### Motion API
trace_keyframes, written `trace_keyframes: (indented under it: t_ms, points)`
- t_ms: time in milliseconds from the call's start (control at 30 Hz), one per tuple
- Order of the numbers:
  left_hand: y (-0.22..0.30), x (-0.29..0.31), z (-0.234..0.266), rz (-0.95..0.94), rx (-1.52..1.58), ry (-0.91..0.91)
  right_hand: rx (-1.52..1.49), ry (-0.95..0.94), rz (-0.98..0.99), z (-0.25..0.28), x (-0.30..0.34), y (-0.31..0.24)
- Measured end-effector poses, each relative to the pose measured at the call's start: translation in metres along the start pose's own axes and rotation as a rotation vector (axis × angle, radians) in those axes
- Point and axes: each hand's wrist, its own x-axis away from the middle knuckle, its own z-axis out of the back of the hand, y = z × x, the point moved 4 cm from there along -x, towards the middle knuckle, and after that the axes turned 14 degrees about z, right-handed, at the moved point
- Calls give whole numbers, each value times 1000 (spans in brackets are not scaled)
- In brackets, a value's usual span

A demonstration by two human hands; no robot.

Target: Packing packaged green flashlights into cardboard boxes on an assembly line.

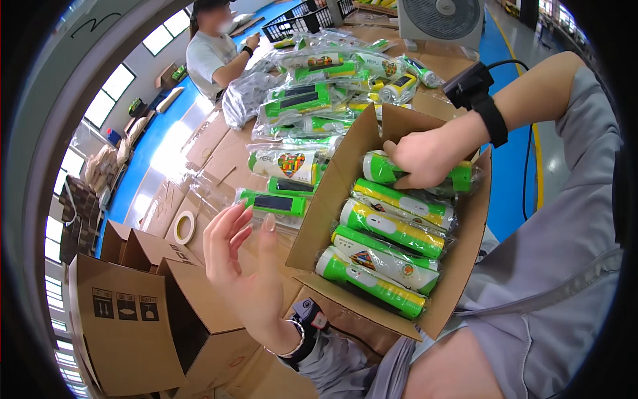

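An open cardboard box (pixel 332 179) stands tilted in front of me, with several green, white and yellow flashlights in clear plastic bags lying side by side in it. My right hand (pixel 428 158) reaches into its far end, thumb and fingers closed around a bagged green flashlight (pixel 377 167). Part of that flashlight is hidden under the hand. Left of the box, my left hand (pixel 246 272) is raised with its fingers apart and nothing in them. Just beyond its fingertips lies a bagged green flashlight with a dark panel (pixel 272 201).
A heap of bagged flashlights (pixel 299 100) covers the table's far part. A tape roll (pixel 185 227) lies to the left, above an open cardboard carton (pixel 126 326). At the back are a grey fan (pixel 442 18), a black crate (pixel 299 21) and a person (pixel 211 56) at the table.
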Motion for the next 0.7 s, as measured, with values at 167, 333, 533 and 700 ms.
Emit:
trace_keyframes:
  t_ms: [167, 333, 533, 700]
  points:
    - [0, -7, -21, -27, -26, -39, 104, 153, 327, -26, -2, 11]
    - [-57, -22, -19, 263, 42, -72, -8, -149, 343, -15, 1, 26]
    - [-155, -30, -18, 660, -190, 64, 471, -245, 877, -35, 16, 25]
    - [-175, -17, -26, 878, -294, 12, 431, -98, 650, -46, 3, 23]
